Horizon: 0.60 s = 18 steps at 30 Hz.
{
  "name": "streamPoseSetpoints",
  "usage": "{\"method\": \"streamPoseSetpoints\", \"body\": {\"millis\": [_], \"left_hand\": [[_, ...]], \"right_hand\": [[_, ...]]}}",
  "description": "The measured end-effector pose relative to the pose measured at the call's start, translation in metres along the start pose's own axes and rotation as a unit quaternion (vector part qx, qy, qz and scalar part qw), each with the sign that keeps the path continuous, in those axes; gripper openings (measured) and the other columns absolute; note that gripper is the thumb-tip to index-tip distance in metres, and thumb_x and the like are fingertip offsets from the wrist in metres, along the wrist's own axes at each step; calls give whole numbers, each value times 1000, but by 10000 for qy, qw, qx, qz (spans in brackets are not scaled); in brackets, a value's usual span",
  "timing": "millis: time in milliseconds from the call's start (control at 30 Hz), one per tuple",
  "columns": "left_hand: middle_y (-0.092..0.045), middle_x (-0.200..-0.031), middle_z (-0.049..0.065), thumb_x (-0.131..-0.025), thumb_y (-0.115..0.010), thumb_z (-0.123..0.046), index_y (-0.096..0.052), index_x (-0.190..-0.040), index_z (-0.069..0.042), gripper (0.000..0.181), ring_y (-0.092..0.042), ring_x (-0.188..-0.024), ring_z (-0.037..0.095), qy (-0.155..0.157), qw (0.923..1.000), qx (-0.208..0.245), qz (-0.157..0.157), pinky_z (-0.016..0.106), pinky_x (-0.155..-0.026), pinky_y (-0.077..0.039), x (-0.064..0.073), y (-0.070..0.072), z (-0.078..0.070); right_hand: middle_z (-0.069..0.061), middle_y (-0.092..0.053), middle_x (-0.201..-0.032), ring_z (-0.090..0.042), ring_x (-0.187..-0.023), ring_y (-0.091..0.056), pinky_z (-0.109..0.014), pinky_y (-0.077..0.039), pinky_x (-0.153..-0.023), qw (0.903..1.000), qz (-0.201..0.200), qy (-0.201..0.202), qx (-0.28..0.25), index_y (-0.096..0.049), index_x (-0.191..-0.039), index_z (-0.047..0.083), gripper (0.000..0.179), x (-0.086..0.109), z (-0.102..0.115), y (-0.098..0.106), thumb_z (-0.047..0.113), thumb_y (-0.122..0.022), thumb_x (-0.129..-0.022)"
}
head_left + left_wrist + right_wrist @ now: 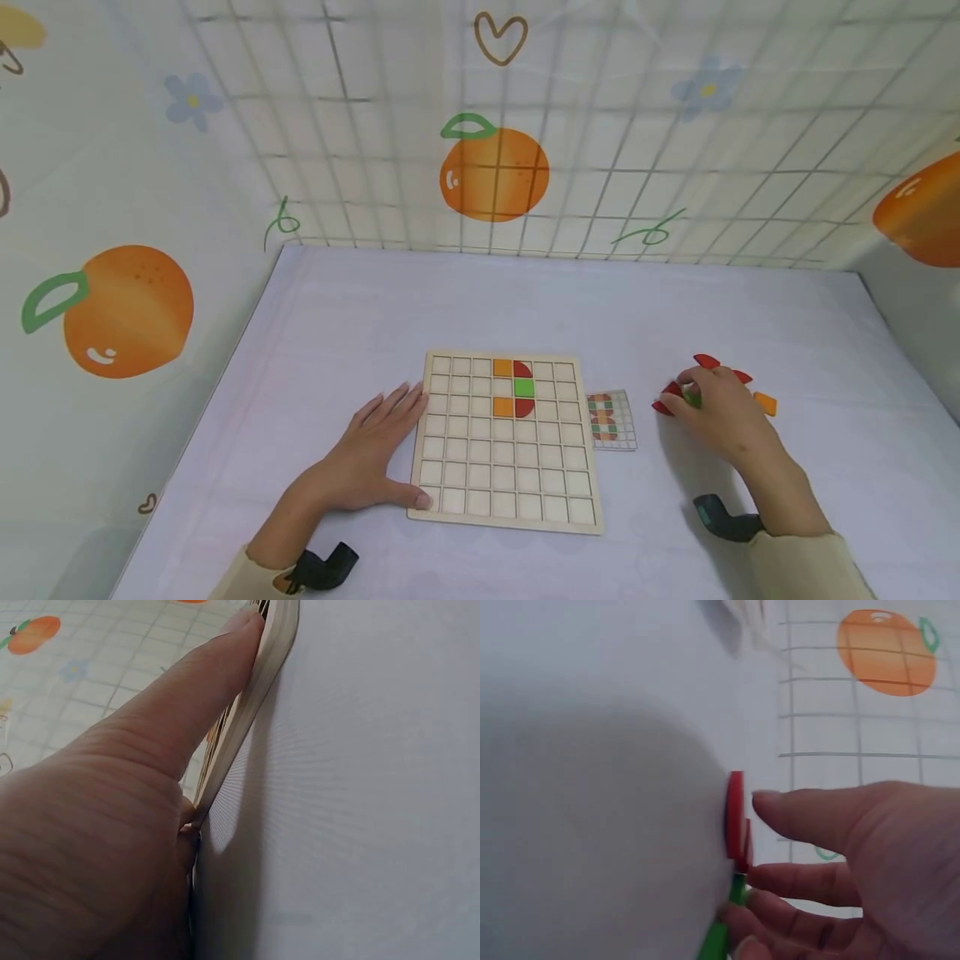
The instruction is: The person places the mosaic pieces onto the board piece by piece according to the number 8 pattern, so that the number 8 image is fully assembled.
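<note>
Pieces [766, 404] lay partly hidden by the right hand [723, 412], whose grip I couldn't tell, while the left hand [363, 458], fingers apart, touched the board [503, 479].

Booth-like space: orange-print walls [390, 125] on three sides of table [337, 317].

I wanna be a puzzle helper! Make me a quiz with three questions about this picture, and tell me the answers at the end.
1. How many coloured pieces sit in the squares of the board?
2. True or false: the left hand is touching the board.
3. In the head view, the pattern card lies by which side of the board?
A) left
B) right
C) far

Key: 1. Five. 2. True. 3. B.
</note>
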<state>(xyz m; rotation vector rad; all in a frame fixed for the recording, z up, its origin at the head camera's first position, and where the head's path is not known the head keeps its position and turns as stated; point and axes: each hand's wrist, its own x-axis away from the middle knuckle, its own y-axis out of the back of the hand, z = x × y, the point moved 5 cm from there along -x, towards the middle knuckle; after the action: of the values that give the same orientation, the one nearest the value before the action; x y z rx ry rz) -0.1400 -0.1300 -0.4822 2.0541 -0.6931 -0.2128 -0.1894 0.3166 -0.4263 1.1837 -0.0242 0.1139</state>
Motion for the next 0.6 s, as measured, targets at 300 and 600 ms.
{"method": "streamPoseSetpoints", "body": {"millis": [300, 600], "left_hand": [[-2, -175, -6, -75, -76, -78, -11, -169, -16, 131, 6, -160, 13, -1, 10000, -43, -33, 41, -127, 5, 0, -2, 3], [-6, -175, -3, -76, -77, -76, -14, -169, -14, 129, 3, -161, 17, 33, 9999, -84, -64, 44, -127, 3, 0, -2, 1]], "right_hand": [[-16, -70, -93, -29, -79, -59, -34, -48, -62, 9973, 306, -642, -201, -65, -113, -7, 37, -15, -8, -8, 25, -73, -96], [-13, -69, -94, -30, -85, -59, -33, -50, -64, 9947, 296, -801, -569, -63, -112, -2, 35, -11, -15, -10, 28, -73, -98]]}}
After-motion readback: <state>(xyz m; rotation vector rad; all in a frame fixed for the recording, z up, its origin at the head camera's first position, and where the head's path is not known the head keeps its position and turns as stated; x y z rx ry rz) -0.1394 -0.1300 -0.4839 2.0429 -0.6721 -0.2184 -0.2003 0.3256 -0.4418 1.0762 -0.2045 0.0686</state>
